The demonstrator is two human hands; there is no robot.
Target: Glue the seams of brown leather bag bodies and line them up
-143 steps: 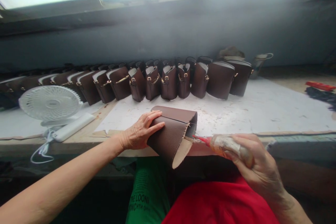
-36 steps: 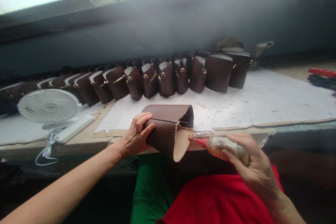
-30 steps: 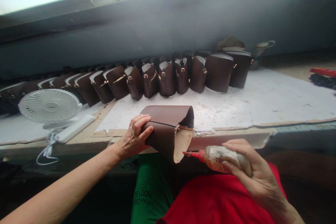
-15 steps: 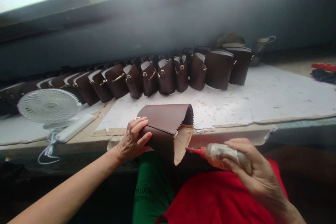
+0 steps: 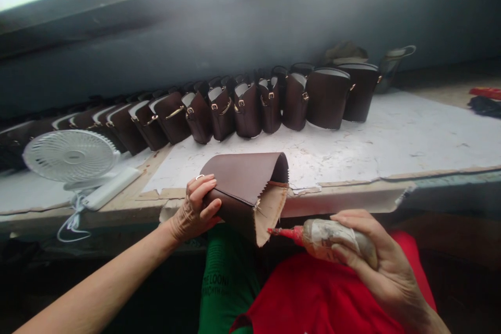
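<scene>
A dark brown leather piece (image 5: 242, 175), curved like a boot shaft with zigzag-cut edges and a beige lining, lies tilted at the front edge of the table. My left hand (image 5: 198, 206) grips its left end, thumb below and fingers on top. Wrapped in my right hand (image 5: 376, 250) is a worn glue bottle (image 5: 332, 240) with a red nozzle. The nozzle tip is at the lower part of the beige lining; whether it touches is too small to tell.
Rows of similar brown leather pieces (image 5: 247, 112) stand along the back of the white-papered table (image 5: 422, 138). A white fan (image 5: 72, 155) with a cable sits at left. A clear bottle (image 5: 389, 70) and a red item (image 5: 485, 94) are at right.
The red nozzle has moved left and slightly down along the beige lining. My left hand and the leather piece have shifted slightly left.
</scene>
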